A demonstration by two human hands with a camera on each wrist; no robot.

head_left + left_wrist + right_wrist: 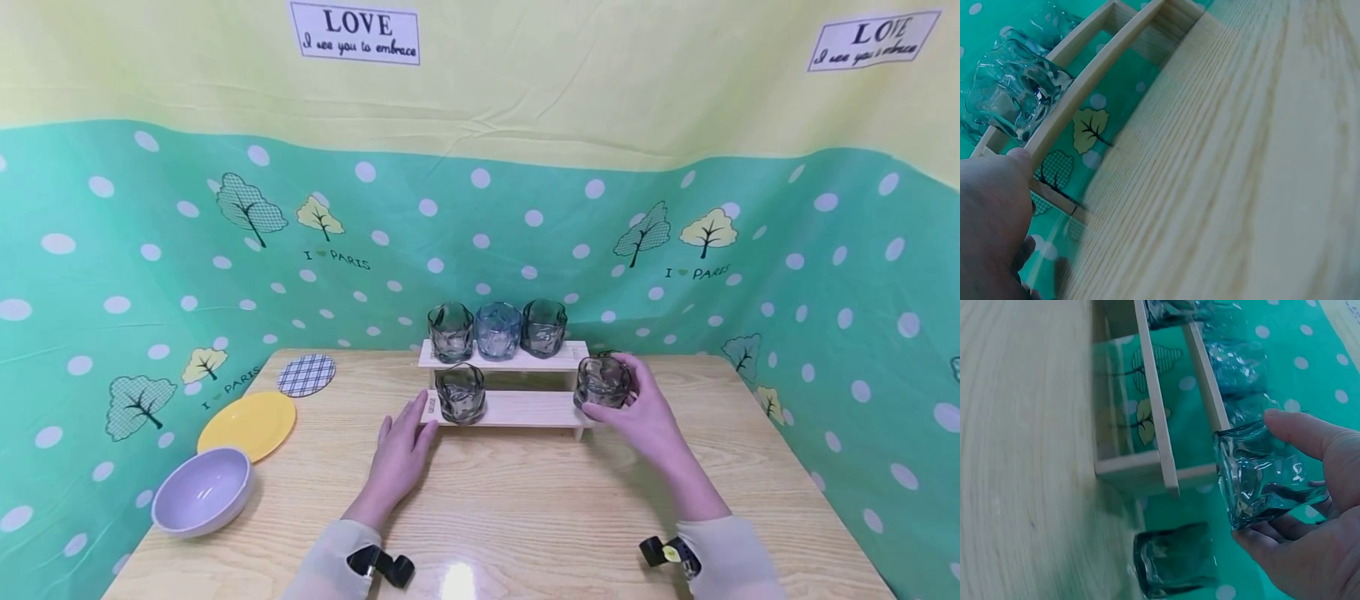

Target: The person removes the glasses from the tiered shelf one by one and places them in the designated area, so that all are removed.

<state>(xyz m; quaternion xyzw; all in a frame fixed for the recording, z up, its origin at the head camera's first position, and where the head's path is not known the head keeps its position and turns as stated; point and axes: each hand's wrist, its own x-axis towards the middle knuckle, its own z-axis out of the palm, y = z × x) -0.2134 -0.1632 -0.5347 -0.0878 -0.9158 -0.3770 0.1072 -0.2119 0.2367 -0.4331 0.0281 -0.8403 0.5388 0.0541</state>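
Observation:
My right hand [648, 417] grips a smoky grey drinking glass [602, 385] by its sides, at the right end of the lower shelf. In the right wrist view the glass [1263, 472] lies between thumb and fingers, raised above the shelf edge. My left hand [401, 454] touches the left end of the lower wooden shelf [532, 410], thumb at its front corner. Beside that hand, a second grey glass [461, 398] stands on this shelf. On the upper tier [510, 364] are a dark glass [450, 335], a blue glass [498, 333] and another dark glass [544, 331].
Another dark glass [1175, 559] stands past the rack's right end, mostly hidden behind the right hand in the head view. On the left lie a purple bowl [204, 493], a yellow plate [251, 423] and a checked round coaster [307, 376]. A patterned cloth backs the table.

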